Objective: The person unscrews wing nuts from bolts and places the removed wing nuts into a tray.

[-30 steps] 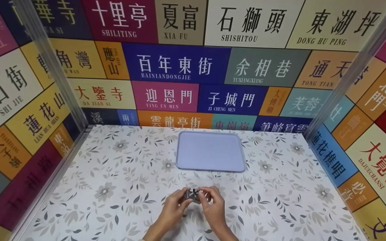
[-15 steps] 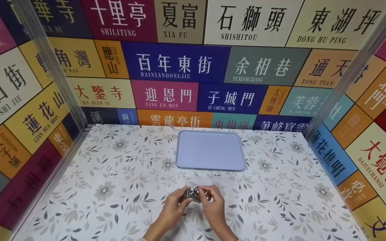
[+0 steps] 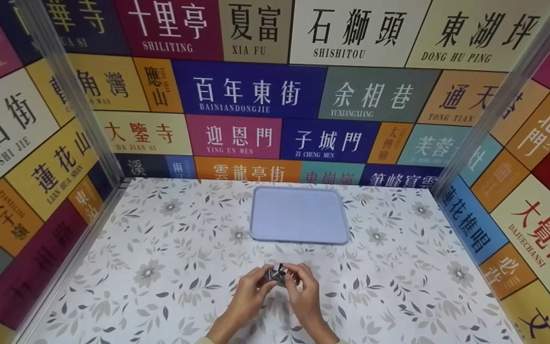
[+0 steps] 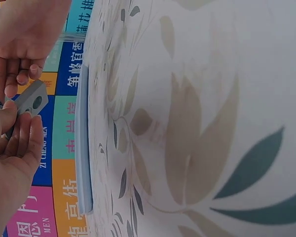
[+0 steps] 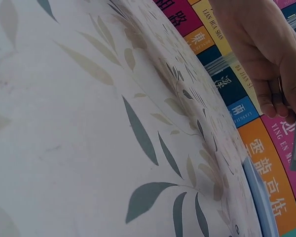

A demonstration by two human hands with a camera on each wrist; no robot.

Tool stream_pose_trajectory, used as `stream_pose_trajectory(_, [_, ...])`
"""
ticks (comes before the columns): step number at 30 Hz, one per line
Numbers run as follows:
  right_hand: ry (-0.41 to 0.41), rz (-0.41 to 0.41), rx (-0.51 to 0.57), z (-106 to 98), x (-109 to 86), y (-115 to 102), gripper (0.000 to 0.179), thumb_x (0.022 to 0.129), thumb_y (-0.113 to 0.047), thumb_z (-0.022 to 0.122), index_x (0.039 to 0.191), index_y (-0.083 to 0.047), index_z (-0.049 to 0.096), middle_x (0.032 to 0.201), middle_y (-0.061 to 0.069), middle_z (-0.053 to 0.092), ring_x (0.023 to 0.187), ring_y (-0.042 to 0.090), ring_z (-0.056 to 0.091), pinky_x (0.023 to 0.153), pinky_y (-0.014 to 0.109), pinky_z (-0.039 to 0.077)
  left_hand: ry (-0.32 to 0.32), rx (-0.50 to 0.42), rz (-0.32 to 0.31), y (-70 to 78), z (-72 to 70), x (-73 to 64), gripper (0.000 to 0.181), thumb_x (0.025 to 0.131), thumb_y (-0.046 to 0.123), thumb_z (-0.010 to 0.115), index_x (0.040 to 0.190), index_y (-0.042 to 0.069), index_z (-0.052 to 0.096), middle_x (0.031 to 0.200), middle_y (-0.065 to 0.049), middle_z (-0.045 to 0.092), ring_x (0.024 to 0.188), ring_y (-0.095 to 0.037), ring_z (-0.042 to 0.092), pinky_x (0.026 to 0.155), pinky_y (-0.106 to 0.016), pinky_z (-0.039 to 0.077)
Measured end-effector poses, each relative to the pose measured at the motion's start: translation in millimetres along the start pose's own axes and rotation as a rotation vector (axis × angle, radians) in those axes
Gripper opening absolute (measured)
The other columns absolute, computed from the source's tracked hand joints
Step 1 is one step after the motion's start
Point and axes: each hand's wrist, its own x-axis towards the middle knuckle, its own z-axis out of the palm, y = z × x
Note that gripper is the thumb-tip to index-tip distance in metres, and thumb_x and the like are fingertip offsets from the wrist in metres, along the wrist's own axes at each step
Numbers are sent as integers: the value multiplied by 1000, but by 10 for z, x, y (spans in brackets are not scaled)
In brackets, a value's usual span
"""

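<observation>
From my remote feed: L hand [image 3: 252, 285] and R hand [image 3: 303, 286] are close tog. at the near side of the tbl, wrists coming in from the btm edge. Btwn them I see a small grey metal pc [image 3: 279, 274], held up above the floral tbl cover [image 3: 184, 270]. L hand pinches one side of it, thumb nearest me, fingers curled behind; R hand pinches the opp. side, thumb & index on it, other fingers bent. Neither hand's fingers are spread. On the L wrist cam one end of the pc sticks out past the fingertips, w/ a round hole in it; on the R wrist cam only a bit shows at the R edge. Dark bits show at its mid; can't tell if it's 1 pc or several. Beyond the hands, well apart, a pale blue-violet tray [image 3: 300, 215] lies flat on the cover, nr the back wall [image 3: 251, 91], which has multicol. panels w/ Chinese chars & romanised names. Clear strips [image 3: 72, 100] run up the corners.
</observation>
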Motion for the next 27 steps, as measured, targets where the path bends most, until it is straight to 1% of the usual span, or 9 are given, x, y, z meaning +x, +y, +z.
stream_pose_trajectory(4, [-5,-20,23,-1,12,1,22,84,16,63,102,6,71,80,18,63,71,19,54,61,23,48,15,-4,26,7,11,9,35,94,17,69,124,-2,65,95,-8,69,80,-3,62,71,-21,58])
stream_pose_trajectory(7, [-6,-28,19,6,20,5,22,84,16,63,102,6,71,80,19,63,71,19,54,60,23,47,27,0,52,5,20,9,35,93,15,69,123,-2,65,95,-9,69,80,-5,63,71,-21,58])
stream_pose_trajectory(10, [1,-23,4,16,23,12,21,85,15,64,102,6,71,80,17,64,69,20,53,59,22,46,41,7,77,1,26,4,34,92,14,70,122,-3,66,93,-9,69,78,-5,62,69,-21,58])
stream_pose_trajectory(14, [23,-4,-14,31,0,40,20,86,14,64,101,3,72,80,16,64,67,19,52,58,21,45,42,9,93,-9,32,-9,34,92,14,69,121,-4,65,90,-9,68,76,-4,61,68,-21,58])
stream_pose_trajectory(19, [64,40,-12,48,-26,66,16,87,13,66,99,3,72,79,14,63,65,16,52,57,21,45,40,13,85,-15,31,-19,35,93,16,69,121,-4,66,91,-9,68,76,-3,60,68,-20,58])
stream_pose_trajectory(22, [83,65,1,51,-21,69,15,86,12,67,98,4,71,78,12,62,65,15,52,57,22,45,29,6,64,-8,19,-20,35,93,17,68,122,-2,65,93,-9,68,77,-4,62,69,-21,58])
stream_pose_trajectory(24, [93,76,6,51,-16,69,14,86,12,68,97,4,71,78,12,61,66,13,52,57,21,46,13,-3,38,-3,13,-19,35,94,17,68,124,-2,65,96,-9,69,80,-6,64,72,-21,59])
stream_pose_trajectory(27, [104,105,8,52,-16,65,14,85,11,70,96,3,71,78,12,62,67,11,52,58,21,46,-10,-17,8,7,7,-22,37,95,17,66,125,-5,64,99,-9,69,83,-7,66,75,-22,59])
